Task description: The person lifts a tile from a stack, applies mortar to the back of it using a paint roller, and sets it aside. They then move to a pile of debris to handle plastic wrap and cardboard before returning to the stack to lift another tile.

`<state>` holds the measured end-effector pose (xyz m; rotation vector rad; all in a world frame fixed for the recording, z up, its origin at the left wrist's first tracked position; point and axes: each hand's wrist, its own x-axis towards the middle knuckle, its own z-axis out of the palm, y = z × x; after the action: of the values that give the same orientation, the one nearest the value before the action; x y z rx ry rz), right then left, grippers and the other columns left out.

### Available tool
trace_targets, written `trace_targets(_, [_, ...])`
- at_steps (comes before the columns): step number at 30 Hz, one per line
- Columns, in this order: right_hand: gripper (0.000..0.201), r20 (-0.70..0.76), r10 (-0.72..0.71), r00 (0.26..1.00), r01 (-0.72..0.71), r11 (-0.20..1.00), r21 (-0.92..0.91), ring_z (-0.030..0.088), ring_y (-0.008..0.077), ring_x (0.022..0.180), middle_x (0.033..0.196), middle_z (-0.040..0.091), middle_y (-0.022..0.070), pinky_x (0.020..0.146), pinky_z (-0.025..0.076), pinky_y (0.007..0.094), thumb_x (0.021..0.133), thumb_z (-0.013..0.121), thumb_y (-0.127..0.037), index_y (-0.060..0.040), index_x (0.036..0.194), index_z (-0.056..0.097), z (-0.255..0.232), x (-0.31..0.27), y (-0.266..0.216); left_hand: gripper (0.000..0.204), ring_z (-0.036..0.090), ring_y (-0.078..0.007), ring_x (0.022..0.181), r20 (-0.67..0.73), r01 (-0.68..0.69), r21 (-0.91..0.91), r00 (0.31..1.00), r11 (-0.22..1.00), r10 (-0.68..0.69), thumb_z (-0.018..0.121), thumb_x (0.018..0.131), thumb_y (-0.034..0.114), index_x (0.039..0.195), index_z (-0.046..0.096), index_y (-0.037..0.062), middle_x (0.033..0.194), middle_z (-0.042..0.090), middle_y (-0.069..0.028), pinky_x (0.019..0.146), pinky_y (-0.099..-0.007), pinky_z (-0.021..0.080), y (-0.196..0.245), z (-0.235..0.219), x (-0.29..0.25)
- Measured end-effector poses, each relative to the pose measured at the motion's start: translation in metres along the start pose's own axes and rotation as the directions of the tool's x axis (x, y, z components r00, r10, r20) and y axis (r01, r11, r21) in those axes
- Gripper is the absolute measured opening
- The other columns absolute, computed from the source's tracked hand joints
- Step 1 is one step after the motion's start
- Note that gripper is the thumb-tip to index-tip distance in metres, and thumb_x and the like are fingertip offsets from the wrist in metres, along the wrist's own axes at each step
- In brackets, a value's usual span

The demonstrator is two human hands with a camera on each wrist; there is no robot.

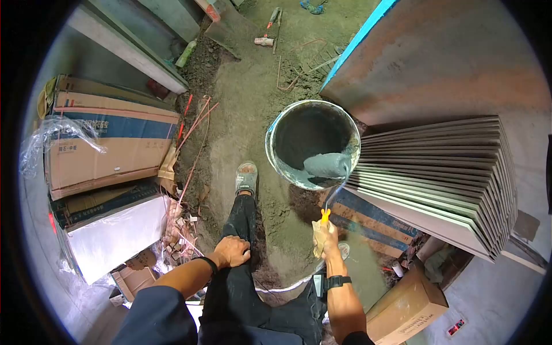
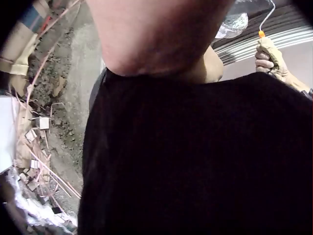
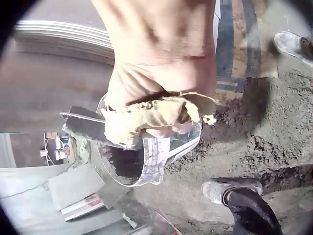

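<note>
My right hand, partly covered by a torn cream glove, grips the yellow handle of a paint roller. The roller's sleeve, coated in wet grey, lies at the near rim of a round bucket in the head view. Dark grey slurry fills the inside of the bucket. My left hand rests on the knee of my dark trousers, holding nothing. In the left wrist view dark cloth covers most of the picture, with the right hand at upper right.
A stack of tiles leans right of the bucket beside a brown panel. Cardboard tile boxes stand at left, with debris and pink straps. A hammer lies on the dirt floor ahead. Another carton sits at lower right.
</note>
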<state>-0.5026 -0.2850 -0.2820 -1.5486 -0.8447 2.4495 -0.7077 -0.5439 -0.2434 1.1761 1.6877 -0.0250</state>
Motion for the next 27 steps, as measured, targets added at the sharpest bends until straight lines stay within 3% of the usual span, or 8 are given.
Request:
trace_targets(7, [0.025,0.005,0.025,1.0,-0.024,0.995,-0.1,0.056,0.0112,0.061,0.076,0.059,0.0004,0.054,0.046,0.0255,0.083,0.071,-0.022,-0.0059,0.098,0.059,-0.014,0.004,-0.005,0.035,0.064,-0.0351,0.096,0.0,-0.006,-0.001,1.0,1.0,0.006,0.048,0.084,0.033,0.089,0.068,0.0052,0.095,0.069,-0.0176,0.089,-0.0453,0.049,0.003,0.003,0.004])
trace_targets(9, [0.023,-0.049,-0.072,0.996,0.067,0.992,-0.106,0.057,0.0102,0.064,0.077,0.06,0.001,0.06,0.046,0.0247,0.084,0.071,-0.021,-0.0046,0.096,0.06,-0.01,-0.008,-0.009,0.035,0.064,-0.0348,0.097,0.008,0.001,0.0,1.0,1.0,-0.001,0.048,0.084,0.033,0.089,0.068,0.0048,0.095,0.069,-0.0176,0.089,-0.0455,0.049,0.002,0.002,0.005])
trace_targets(15, [0.032,0.012,-0.336,0.942,0.28,0.764,-0.581,0.056,0.0077,0.066,0.074,0.064,0.0023,0.059,0.045,0.0273,0.087,0.071,-0.031,-0.0003,0.088,0.063,0.014,-0.032,-0.048,0.037,0.065,-0.0347,0.097,-0.011,-0.038,-0.008,0.999,0.999,0.037,0.047,0.085,0.035,0.09,0.067,0.0044,0.097,0.069,-0.0176,0.09,-0.0456,0.049,0.004,0.011,0.004])
trace_targets(18, [0.028,0.02,-0.341,0.94,0.264,0.689,-0.675,0.062,0.0139,0.065,0.074,0.065,0.0079,0.059,0.047,0.0314,0.088,0.067,-0.031,-0.0026,0.089,0.063,0.014,-0.044,-0.057,0.037,0.065,-0.0346,0.097,0.014,-0.022,-0.002,1.0,1.0,0.022,0.048,0.085,0.035,0.09,0.068,0.0048,0.097,0.069,-0.0185,0.09,-0.0455,0.049,0.005,0.011,0.007])
trace_targets(20, [0.025,0.029,-0.307,0.951,0.197,0.534,-0.822,0.068,0.0278,0.069,0.076,0.067,0.0155,0.062,0.05,0.0376,0.088,0.065,-0.029,-0.0049,0.095,0.063,0.019,-0.049,-0.062,0.037,0.065,-0.0342,0.097,0.017,-0.024,0.002,1.0,1.0,0.024,0.048,0.085,0.036,0.092,0.068,0.0054,0.097,0.069,-0.0182,0.09,-0.0452,0.049,0.002,0.012,0.006])
trace_targets(21, [0.025,0.028,-0.312,0.95,0.202,0.541,-0.816,0.068,0.0278,0.069,0.076,0.067,0.0155,0.062,0.05,0.0376,0.088,0.065,-0.029,-0.0049,0.095,0.063,0.02,-0.049,-0.059,0.037,0.065,-0.0342,0.097,0.018,-0.024,0.013,1.0,1.0,0.023,0.048,0.085,0.036,0.092,0.068,0.0054,0.097,0.069,-0.0182,0.09,-0.0452,0.049,0.004,0.008,0.006])
trace_targets(23, [0.026,0.155,-0.45,0.88,0.322,0.325,-0.889,0.068,0.0386,0.076,0.08,0.067,0.0209,0.065,0.051,0.0437,0.088,0.066,-0.027,-0.0065,0.103,0.061,0.019,-0.051,-0.052,0.035,0.064,-0.0335,0.099,0.029,-0.007,-0.003,1.0,1.0,0.007,0.05,0.083,0.034,0.094,0.069,0.0082,0.099,0.07,-0.0161,0.09,-0.0446,0.049,0.008,0.002,0.005])
trace_targets(27, [0.029,0.213,-0.355,0.91,0.333,0.322,-0.886,0.066,0.0421,0.076,0.081,0.067,0.0214,0.062,0.05,0.047,0.088,0.066,-0.028,-0.0074,0.107,0.059,0.016,-0.036,-0.052,0.034,0.065,-0.0339,0.098,0.034,0.0,0.018,0.999,1.0,-0.001,0.049,0.084,0.035,0.095,0.069,0.009,0.099,0.07,-0.0159,0.09,-0.0447,0.049,0.006,0.009,0.008])
